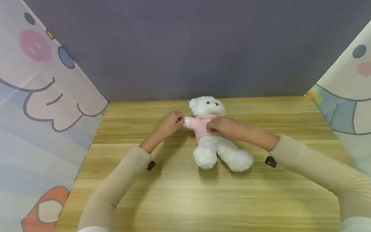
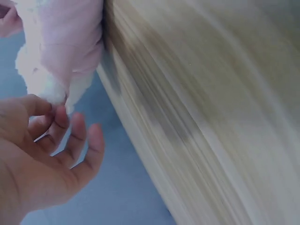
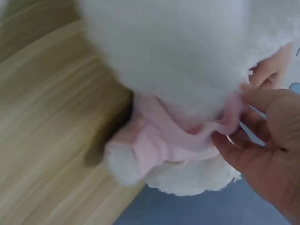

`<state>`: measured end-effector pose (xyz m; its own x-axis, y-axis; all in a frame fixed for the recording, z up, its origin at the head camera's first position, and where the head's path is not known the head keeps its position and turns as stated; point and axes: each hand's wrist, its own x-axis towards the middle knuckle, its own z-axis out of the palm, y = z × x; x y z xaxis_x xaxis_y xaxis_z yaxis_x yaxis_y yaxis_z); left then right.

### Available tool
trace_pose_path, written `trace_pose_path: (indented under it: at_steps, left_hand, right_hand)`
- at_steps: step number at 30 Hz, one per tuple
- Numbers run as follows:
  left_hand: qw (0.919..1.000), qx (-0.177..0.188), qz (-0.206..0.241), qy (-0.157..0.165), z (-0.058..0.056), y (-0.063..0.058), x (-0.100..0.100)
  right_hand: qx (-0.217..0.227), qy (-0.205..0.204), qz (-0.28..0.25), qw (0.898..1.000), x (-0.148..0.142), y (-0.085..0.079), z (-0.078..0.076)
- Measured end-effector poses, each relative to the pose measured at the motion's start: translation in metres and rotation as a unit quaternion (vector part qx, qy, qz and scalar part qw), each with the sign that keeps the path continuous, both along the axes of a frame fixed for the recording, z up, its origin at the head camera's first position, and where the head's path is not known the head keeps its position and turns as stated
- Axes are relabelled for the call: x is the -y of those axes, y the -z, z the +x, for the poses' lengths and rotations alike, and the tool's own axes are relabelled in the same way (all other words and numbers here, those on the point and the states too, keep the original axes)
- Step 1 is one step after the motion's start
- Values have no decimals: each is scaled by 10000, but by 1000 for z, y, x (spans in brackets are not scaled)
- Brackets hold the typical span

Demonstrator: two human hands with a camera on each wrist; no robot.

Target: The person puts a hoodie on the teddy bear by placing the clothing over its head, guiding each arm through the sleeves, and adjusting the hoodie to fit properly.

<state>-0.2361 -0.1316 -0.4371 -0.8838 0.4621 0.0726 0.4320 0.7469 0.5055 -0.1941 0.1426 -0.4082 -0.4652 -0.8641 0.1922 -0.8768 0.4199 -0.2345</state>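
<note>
A white plush teddy bear in a pink shirt lies face up on the wooden table, its head away from me and turned to the right. With thumb and index finger, my left hand pinches the tip of the bear's white paw, which pokes out of the sleeve on the left; the other fingers are loosely bent. My right hand pinches the shirt at its lower hem, which bunches between thumb and fingers in the right wrist view. The bear's other arm is hidden behind that hand in the head view.
The wood-grain table extends toward me. A dark grey panel rises behind its far edge. Cartoon-printed sheets hang along both sides. Small black wrist pieces show below both cuffs.
</note>
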Motion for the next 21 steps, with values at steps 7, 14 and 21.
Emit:
trace_pose_path:
  at_steps: [7, 14, 21]
  left_hand:
    - [9999, 145, 2, 11, 10, -2, -6]
    - [9921, -640, -1071, -141, 13, 7, -11]
    - [9949, 234, -967, -160, 20, 4, 7]
  right_hand:
    - [-317, 613, -95, 9976, 11, 4, 4]
    - [-508, 96, 542, 9972, 33, -3, 23]
    - [87, 239, -246, 9994, 23, -3, 32]
